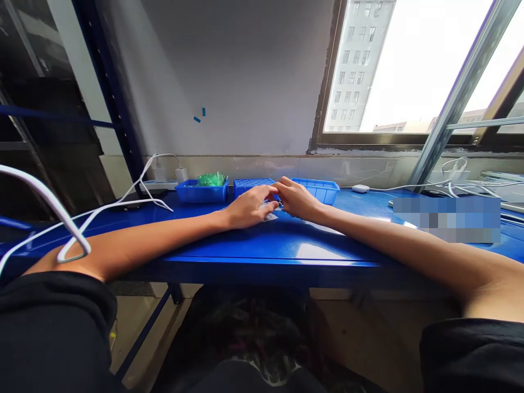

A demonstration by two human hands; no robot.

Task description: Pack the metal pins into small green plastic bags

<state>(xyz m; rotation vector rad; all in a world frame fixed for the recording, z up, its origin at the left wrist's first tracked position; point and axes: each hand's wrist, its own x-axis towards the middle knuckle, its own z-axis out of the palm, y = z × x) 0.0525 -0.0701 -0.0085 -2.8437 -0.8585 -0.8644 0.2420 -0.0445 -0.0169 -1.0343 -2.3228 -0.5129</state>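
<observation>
My left hand (250,207) and my right hand (298,198) meet above the blue tabletop (245,240), their fingertips close together. The fingers of the left hand curve towards its thumb. Those of the right hand are bent inward over the same spot. Whatever lies between the fingertips is small and mostly covered by them. A scrap of clear, shiny plastic (270,217) shows just under the left thumb. Right behind the hands stand a middle blue basket (250,184) and a right blue basket (325,191), both partly hidden.
At the left, a blue bin (202,193) holds green wrapped stuff (212,179). A thick white cable (45,196) loops over my left forearm. Along the wall lies a small white device (360,189) on a cord. A metal post (454,98) rises at the right.
</observation>
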